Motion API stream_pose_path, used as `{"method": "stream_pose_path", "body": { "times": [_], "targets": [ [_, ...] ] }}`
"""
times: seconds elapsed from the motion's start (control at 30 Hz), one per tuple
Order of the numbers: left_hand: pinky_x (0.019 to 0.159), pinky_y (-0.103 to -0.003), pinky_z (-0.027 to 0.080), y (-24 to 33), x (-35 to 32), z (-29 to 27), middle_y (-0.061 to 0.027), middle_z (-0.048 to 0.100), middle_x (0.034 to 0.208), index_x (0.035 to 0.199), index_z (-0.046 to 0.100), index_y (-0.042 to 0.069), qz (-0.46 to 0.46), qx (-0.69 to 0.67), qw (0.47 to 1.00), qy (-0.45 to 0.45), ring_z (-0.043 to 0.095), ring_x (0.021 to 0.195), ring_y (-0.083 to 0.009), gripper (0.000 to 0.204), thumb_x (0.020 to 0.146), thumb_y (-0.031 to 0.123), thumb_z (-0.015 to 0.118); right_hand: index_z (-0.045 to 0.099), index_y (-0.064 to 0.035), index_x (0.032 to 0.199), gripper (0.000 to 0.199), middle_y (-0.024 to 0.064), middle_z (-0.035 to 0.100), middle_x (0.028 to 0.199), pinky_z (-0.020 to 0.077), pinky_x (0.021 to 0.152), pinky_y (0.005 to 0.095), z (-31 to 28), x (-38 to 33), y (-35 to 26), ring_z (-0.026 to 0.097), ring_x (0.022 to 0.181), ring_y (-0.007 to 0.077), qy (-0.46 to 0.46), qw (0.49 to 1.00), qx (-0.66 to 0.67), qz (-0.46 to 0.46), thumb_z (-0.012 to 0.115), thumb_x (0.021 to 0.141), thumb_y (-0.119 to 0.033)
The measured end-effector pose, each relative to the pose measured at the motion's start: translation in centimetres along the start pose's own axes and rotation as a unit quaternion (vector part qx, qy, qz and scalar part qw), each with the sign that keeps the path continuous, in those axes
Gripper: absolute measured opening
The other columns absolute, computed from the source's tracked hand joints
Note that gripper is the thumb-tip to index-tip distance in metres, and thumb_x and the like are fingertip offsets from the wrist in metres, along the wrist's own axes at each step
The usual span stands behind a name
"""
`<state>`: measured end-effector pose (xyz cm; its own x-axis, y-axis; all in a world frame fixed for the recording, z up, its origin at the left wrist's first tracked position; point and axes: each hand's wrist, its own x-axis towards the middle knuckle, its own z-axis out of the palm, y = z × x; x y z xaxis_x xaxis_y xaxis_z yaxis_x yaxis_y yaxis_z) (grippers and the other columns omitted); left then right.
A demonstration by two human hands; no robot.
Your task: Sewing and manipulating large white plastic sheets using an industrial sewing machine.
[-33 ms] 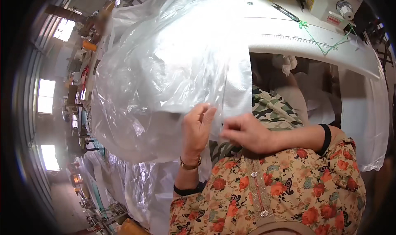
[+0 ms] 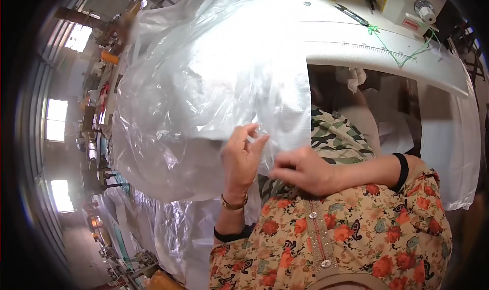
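Observation:
A large sheet of clear, wrinkled plastic film (image 2: 158, 116) spreads over the left and middle of the worktable and hangs over its near edge. Along its right side lies a white woven strip of fabric (image 2: 294, 109). My left hand (image 2: 239, 160) is at the film's near edge, fingers curled and the thumb close to the forefinger, with film at the fingertips. Just right of it, my right hand (image 2: 308, 172) is closed in a pinch, partly smeared by motion. Whatever its fingers hold is too small to make out.
At the back right stands a white sewing machine (image 2: 410, 7). Thread snips (image 2: 352, 15) and green thread (image 2: 400, 63) lie on the table (image 2: 351, 37) with its printed ruler. White fabric (image 2: 448, 152) hangs at the right. Camouflage cloth (image 2: 341, 137) covers my lap.
My right hand has shifted slightly down and left. The left hand's thumb and forefinger have moved a little apart. The film stays nearly in place.

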<state>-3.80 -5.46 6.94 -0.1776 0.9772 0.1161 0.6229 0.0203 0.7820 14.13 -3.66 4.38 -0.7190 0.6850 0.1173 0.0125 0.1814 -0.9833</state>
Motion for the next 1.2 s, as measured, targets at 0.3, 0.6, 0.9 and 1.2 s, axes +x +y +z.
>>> {"method": "stream_pose_path", "body": {
  "times": [0.3, 0.6, 0.9, 1.2],
  "targets": [
    [0.056, -0.019, 0.042, 1.8, 0.2, -0.7, 0.0003, 0.065, 0.079, 0.100, 0.069, -0.005, -0.008, -0.069, 0.994, -0.082, 0.050, 0.062, -0.0025, 0.017, 0.086, 0.003, 0.073, 0.054, -0.0053, 0.083, 0.017, 0.0152, 0.060, 0.069, 0.0481, 0.056, 0.0438, 1.3, -0.3, -0.5, 0.062, 0.065, 0.0364, -0.023, 0.992, -0.077, -0.098, 0.062, 0.091, -0.019],
    [0.052, -0.018, 0.037, 0.3, 3.0, -4.6, 0.0025, 0.060, 0.071, 0.089, 0.068, -0.001, -0.024, -0.168, 0.985, -0.017, 0.050, 0.060, -0.0021, 0.006, 0.091, 0.004, 0.065, 0.053, -0.0035, 0.099, 0.025, 0.0029, 0.055, 0.086, 0.0477, 0.071, 0.0263, -3.8, -0.8, 2.5, 0.053, 0.079, 0.0099, 0.303, 0.952, 0.046, -0.003, 0.072, 0.087, -0.014],
    [0.053, -0.027, 0.043, 2.7, 1.2, 0.0, -0.0100, 0.060, 0.068, 0.095, 0.065, -0.002, 0.144, 0.000, 0.970, -0.197, 0.053, 0.055, -0.0116, 0.009, 0.091, 0.005, 0.062, 0.065, 0.0046, 0.081, 0.036, 0.0081, 0.066, 0.067, 0.0500, 0.062, 0.0359, -1.1, -1.2, 3.8, 0.064, 0.063, 0.0190, 0.104, 0.983, 0.101, 0.116, 0.056, 0.097, -0.026],
    [0.060, -0.034, 0.047, 1.8, -0.1, 2.3, -0.0155, 0.061, 0.078, 0.095, 0.063, -0.002, 0.165, 0.028, 0.975, -0.148, 0.059, 0.066, -0.0298, 0.009, 0.090, 0.005, 0.062, 0.061, 0.0001, 0.077, 0.027, 0.0228, 0.060, 0.066, 0.0497, 0.061, 0.0492, -0.6, -2.0, 2.6, 0.062, 0.065, 0.0415, -0.016, 0.978, -0.206, 0.017, 0.055, 0.092, -0.021]
  ]
}}
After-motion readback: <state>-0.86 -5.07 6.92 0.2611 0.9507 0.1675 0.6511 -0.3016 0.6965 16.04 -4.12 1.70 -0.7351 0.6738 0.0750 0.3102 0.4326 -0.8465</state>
